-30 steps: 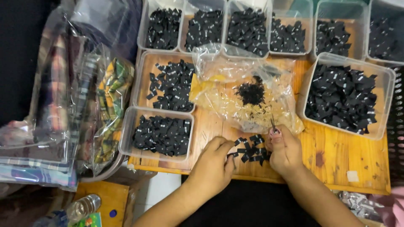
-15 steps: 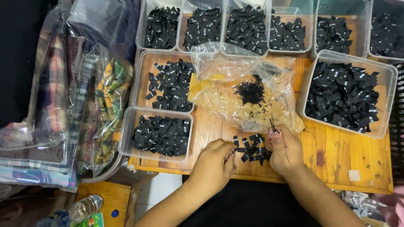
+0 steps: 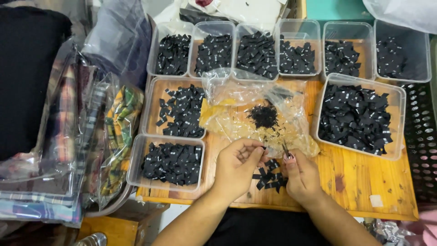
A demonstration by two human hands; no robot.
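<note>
On wooden table (image 3: 355, 187), left hand (image 3: 234, 166) pinching black fabric label (image 3: 260, 150), right hand (image 3: 300, 175) clamped on thin metal snips (image 3: 285, 149), small label pile (image 3: 271, 175) between.

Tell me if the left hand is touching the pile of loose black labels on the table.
Apart. The head view shows the left hand raised beside the black labels, bare wood visible between them.

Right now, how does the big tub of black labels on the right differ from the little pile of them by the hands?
The big tub holds a deep heap of black labels walled in by clear plastic; the little pile is a few labels lying loose on the bare wooden table. The tub sits untouched, apart from both hands; the pile lies between the left hand and right hand. Both are small black folded tags with pale marks.
</note>
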